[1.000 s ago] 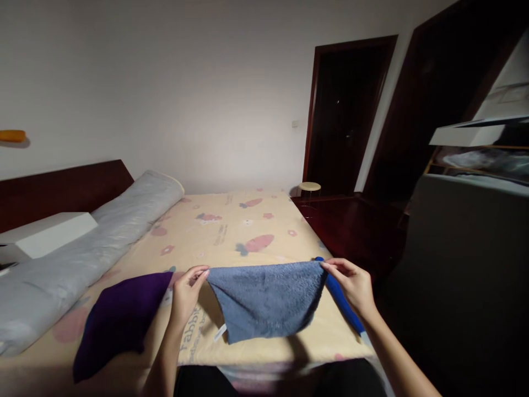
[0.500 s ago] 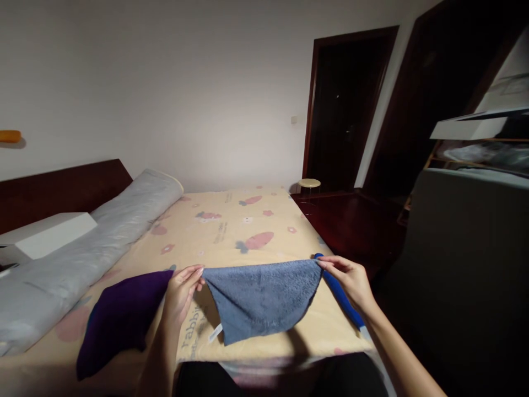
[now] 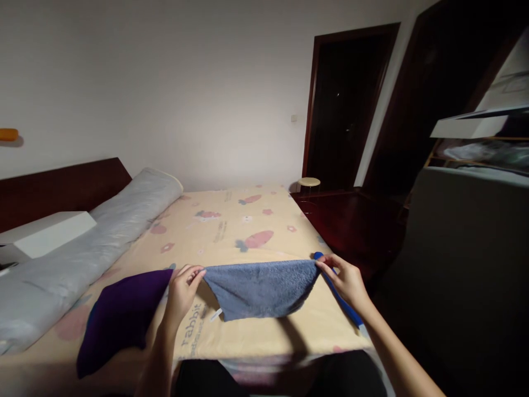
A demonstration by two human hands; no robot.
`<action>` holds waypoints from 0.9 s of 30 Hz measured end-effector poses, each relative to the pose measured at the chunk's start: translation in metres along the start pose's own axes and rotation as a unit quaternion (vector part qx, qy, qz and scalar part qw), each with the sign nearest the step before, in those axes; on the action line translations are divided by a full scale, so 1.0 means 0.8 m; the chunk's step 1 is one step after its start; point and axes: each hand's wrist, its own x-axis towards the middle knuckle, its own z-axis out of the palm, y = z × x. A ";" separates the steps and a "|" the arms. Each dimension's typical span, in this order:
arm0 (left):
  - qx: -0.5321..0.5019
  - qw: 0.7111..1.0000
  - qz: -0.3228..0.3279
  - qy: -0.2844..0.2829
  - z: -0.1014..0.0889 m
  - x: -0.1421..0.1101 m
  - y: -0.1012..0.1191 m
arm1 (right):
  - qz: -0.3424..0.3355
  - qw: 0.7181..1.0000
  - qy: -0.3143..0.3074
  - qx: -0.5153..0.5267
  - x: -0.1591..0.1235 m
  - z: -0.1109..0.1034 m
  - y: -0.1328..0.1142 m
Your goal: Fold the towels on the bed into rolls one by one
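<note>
A blue-grey towel (image 3: 262, 289) hangs stretched between my two hands above the bed, its top edge taut and a small white label at its lower left corner. My left hand (image 3: 184, 284) pinches the towel's upper left corner between thumb and fingers. The upper right corner is pinched by my right hand (image 3: 343, 277). A purple cloth (image 3: 124, 317) lies on the bed to the left of my left hand. Just beyond and below my right hand lies a long blue object (image 3: 345, 309) along the bed's right edge, partly hidden by the hand and towel.
The patterned yellow bedsheet (image 3: 223, 242) spreads under everything. A rolled grey bundle (image 3: 124, 212) and a white box (image 3: 53, 234) lie at the left by the headboard (image 3: 70, 184). A round stool (image 3: 309, 182) stands near the door; a dark grey block (image 3: 467, 259) rises at right.
The towel's lower edge has swung upward and away, so less of its height shows. Both hands keep their pinch and have barely moved.
</note>
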 end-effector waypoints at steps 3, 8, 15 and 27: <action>0.036 0.998 0.033 -0.034 -0.017 0.003 0.011 | -0.017 0.999 -0.035 -0.001 -0.001 -0.005 -0.005; 0.001 0.995 0.007 -0.095 -0.048 0.003 0.019 | -0.002 0.992 -0.121 0.043 -0.003 -0.020 -0.011; -0.166 0.924 -0.243 -0.244 -0.089 -0.021 0.024 | 0.104 0.944 -0.255 0.180 -0.009 -0.055 -0.046; -0.243 0.935 -0.246 -0.082 0.011 -0.004 0.016 | 0.133 0.961 -0.050 0.238 0.004 0.013 -0.007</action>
